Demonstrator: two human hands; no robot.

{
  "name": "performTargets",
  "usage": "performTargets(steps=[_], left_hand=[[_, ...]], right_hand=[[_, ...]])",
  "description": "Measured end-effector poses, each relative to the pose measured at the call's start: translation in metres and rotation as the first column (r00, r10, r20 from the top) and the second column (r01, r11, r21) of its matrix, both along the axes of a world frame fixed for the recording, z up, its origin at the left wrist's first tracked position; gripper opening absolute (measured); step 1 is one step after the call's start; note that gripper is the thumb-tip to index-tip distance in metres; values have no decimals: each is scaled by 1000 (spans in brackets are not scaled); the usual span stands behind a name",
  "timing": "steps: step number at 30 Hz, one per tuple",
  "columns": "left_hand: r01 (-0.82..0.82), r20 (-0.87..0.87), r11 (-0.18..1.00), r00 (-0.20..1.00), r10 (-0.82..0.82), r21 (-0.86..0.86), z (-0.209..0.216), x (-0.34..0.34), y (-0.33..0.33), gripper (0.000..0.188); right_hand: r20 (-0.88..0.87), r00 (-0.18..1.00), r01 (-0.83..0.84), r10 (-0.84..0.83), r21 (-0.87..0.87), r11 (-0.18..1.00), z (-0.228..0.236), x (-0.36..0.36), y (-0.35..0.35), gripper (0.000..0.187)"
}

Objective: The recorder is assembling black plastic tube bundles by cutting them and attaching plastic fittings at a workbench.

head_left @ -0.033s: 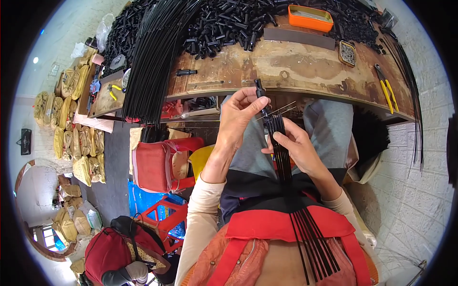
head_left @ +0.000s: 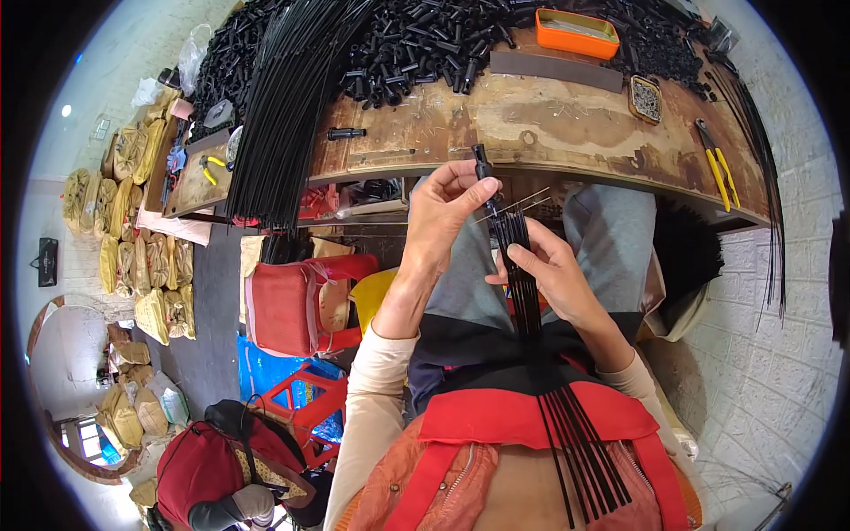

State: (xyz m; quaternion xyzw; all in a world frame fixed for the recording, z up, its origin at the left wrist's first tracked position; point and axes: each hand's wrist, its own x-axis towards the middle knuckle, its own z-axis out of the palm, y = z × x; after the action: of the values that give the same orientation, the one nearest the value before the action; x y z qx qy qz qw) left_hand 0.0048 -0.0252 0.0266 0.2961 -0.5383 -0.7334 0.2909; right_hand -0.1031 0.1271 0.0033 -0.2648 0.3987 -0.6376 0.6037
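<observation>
Over my lap, my left hand (head_left: 447,205) pinches a black plastic tube piece (head_left: 481,163) between thumb and fingers, its upper end pointing at the table. My right hand (head_left: 560,276) grips a bundle of thin black rods (head_left: 524,296), which look like umbrella ribs, with the thumb across them. The rods' upper ends meet the lower end of the tube piece; the exact joint is hidden by fingers and rods. A few thin, light-coloured wires (head_left: 529,202) stick out sideways there. Lower down, the rods fan out over my red apron band.
The wooden table (head_left: 416,146) carries a heap of black tube pieces (head_left: 416,53), a lone one (head_left: 346,134), long black rods (head_left: 283,115), an orange tin (head_left: 577,37), a box of small metal bits (head_left: 645,99) and yellow-handled pliers (head_left: 722,173). A red chair (head_left: 283,310) stands left.
</observation>
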Motion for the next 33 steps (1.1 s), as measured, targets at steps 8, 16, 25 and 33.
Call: performTargets(steps=[8,16,25,33], left_hand=[[82,20,996,996,-83,44,0,1,-3,30],[232,-114,952,970,-213,199,-2,4,-3,34],[54,-28,997,998,-52,52,8,2,10,34],[79,-278,995,959,-57,67,0,24,33,32]], right_hand=[[34,999,5,-5,6,1000,-1,-2,0,28],[66,998,-14,16,-39,999,-7,-6,2,29],[44,999,-3,4,-33,999,-4,-5,1,31],[77,997,-11,12,-13,1000,-10,-5,0,30]])
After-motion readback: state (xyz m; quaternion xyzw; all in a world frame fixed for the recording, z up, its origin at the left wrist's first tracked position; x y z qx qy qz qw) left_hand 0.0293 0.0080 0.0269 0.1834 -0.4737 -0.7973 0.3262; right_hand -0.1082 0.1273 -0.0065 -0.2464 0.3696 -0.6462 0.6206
